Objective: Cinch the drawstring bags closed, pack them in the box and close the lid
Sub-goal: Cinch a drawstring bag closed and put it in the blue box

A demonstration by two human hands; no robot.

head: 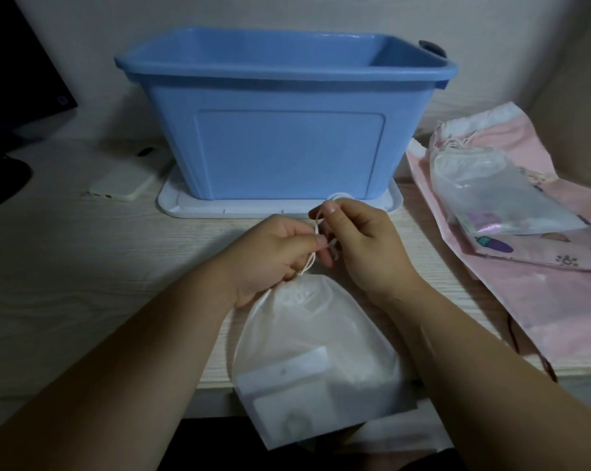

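Head view. The white bag point(314, 351) lies at the near edge of the tabletop point(83, 266), its bottom overhanging and its neck gathered. The left hand point(270, 253) pinches the cord point(316, 227) at the neck. The right hand point(358, 239) pinches its loop, fingers curled.

Risk: a hard tug drags the bag off the edge, or the cord slips.

The blue box point(280, 130) stands far, open, on its lid point(185, 203). Spare bags point(484, 195) crowd the right; there is bare room on the left.

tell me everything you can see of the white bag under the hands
The white drawstring bag is translucent, thin fabric or plastic, with pale boxy contents showing through. It lies flat on the table, bottom overhanging the near edge, neck gathered. Both hands pinch its white cord: left hand at the neck, right hand higher.
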